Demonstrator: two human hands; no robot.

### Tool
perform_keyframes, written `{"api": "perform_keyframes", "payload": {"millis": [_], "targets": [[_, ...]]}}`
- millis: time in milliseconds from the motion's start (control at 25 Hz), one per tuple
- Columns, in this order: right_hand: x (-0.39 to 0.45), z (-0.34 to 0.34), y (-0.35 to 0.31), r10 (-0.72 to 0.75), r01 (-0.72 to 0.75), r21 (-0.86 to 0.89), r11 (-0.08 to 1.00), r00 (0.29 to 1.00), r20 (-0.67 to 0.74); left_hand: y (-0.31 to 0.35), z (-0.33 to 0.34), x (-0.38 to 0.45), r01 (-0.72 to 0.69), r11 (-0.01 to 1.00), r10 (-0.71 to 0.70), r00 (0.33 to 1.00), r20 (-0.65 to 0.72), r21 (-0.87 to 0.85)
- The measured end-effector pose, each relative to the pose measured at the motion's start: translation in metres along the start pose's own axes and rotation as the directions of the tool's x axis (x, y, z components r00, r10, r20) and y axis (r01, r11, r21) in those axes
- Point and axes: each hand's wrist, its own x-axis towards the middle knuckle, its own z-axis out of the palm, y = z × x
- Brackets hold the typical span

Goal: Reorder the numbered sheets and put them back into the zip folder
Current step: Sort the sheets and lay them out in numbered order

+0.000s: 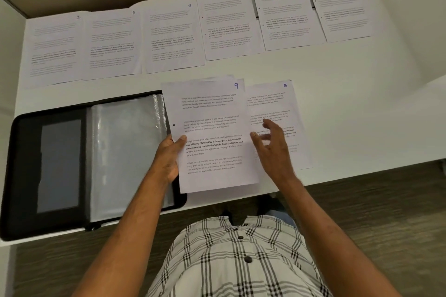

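With sheets one to six (173, 38) ranked across the frame's top, the left hand (169, 159) pinches the small stack topped by sheet 9 (212, 132) at centre, beside the unzipped zip folder (60, 164) at lower left, while the right hand (272, 147) hovers slack-fingered over sheet 8 (272, 103), likely sorting.

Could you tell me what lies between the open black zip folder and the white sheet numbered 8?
The head view shows the white sheet numbered 9, gripped by the left hand.

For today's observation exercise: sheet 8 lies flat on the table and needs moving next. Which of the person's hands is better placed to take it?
Probably the right hand. It hovers open and free directly over sheet 8, while the left hand already grips the stack topped by sheet 9.
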Motion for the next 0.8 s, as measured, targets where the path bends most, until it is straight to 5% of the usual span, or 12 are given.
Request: {"api": "perform_keyframes", "payload": {"millis": [200, 800], "targets": [[0.016, -0.004, -0.005, 0.262, -0.277, 0.231, 0.933, 0.96, 0.096, -0.007, 0.03, -0.004, -0.012, 1.0, 0.012, 1.0, 0.019, -0.025], [0.092, -0.193, 0.083, 0.224, -0.22, 0.097, 0.971, 0.974, -0.035, -0.047, 0.189, 0.02, -0.047, 0.999, 0.048, 0.996, -0.078, 0.012]]}}
